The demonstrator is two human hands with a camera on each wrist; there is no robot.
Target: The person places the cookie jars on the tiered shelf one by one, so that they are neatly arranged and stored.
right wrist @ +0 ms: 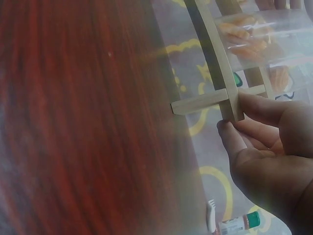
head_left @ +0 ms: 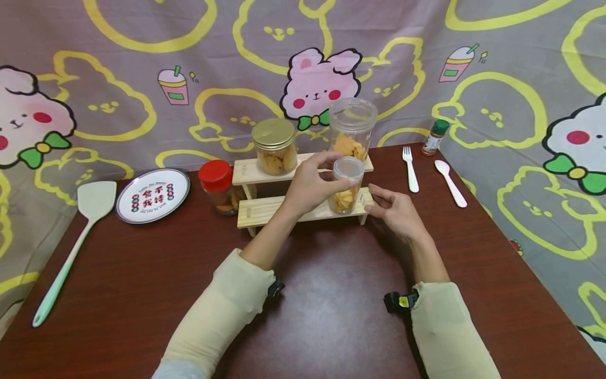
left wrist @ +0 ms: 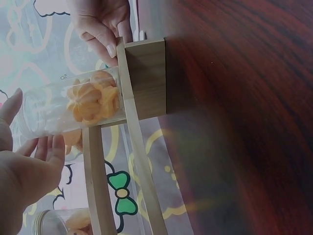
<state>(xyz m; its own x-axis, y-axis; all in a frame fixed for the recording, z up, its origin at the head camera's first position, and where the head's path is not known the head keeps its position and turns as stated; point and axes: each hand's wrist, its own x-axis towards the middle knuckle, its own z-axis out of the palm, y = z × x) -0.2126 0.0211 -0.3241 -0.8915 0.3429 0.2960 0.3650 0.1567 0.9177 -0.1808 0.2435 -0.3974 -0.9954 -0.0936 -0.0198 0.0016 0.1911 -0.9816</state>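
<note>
My left hand [head_left: 310, 181] holds a clear plastic jar [head_left: 344, 200] of flower-shaped cookies, thumb across its front and fingers behind it. The jar stands upright at the right end of the lower step of a wooden two-tier rack [head_left: 265, 210]. In the left wrist view, the cookies [left wrist: 92, 100] fill the jar's lower part. My right hand [head_left: 397, 210] pinches the right end of the lower board [right wrist: 234, 105] between thumb and fingers. On the upper step stand a gold-lidded cookie jar [head_left: 274, 147] and a taller clear jar [head_left: 352, 126] with cookies.
Left of the rack are a red-lidded jar [head_left: 219, 184], a white plate [head_left: 152, 197] with red characters and a spatula [head_left: 90, 226]. To the right lie a white fork [head_left: 411, 171] and spoon [head_left: 451, 184], with a green-capped bottle [head_left: 434, 138] behind. A patterned cloth hangs behind the table.
</note>
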